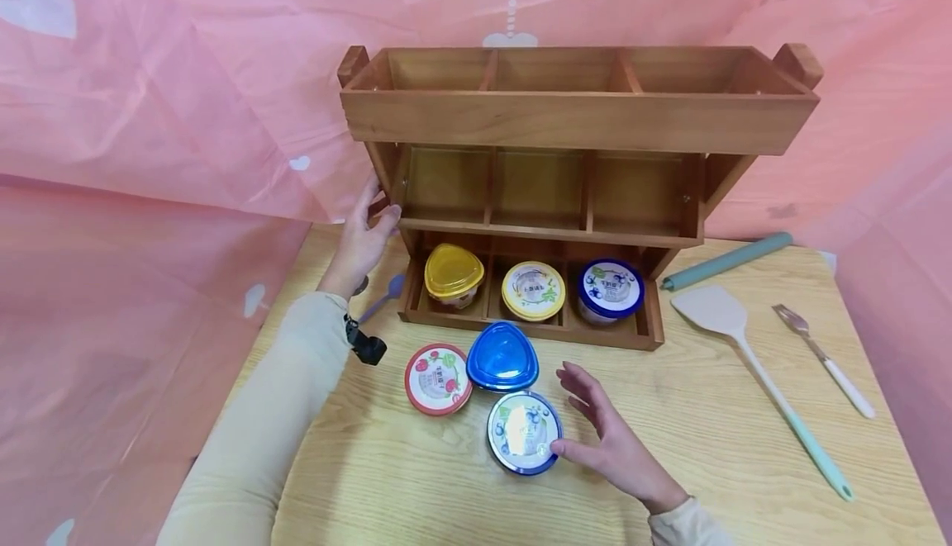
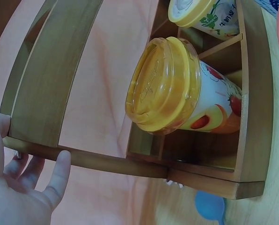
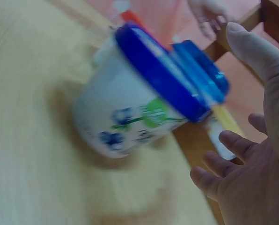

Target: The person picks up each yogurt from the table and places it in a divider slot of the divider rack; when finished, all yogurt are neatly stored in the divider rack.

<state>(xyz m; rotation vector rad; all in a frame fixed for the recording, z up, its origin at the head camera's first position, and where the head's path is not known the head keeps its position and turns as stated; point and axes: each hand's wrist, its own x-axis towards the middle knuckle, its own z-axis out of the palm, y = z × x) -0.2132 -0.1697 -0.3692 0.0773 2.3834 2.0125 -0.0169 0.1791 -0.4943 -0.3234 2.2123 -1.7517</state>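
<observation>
My left hand (image 1: 364,240) is at the left side of a wooden tiered shelf (image 1: 580,121) and holds its upright, thumb in front; in the left wrist view the fingers (image 2: 57,176) lie along that side board. The right hand (image 1: 613,451), fingers spread, is beside a white tub with a dark blue lid and blueberry print (image 1: 525,433); its thumb tip overlaps the lid's edge in the head view. Behind that tub sits a cup with a clear blue rounded-triangular lid (image 1: 502,356). To their left stands a red-rimmed tub with strawberry print (image 1: 437,379).
In the bottom tier stand a yellow-lidded cup (image 1: 454,273), a yellow-rimmed tub (image 1: 533,291) and a blue-lidded tub (image 1: 611,289). Rightward lie a green roll (image 1: 727,261), a spatula (image 1: 773,389) and a fork (image 1: 824,360). A blue spoon (image 1: 383,296) lies left of the shelf.
</observation>
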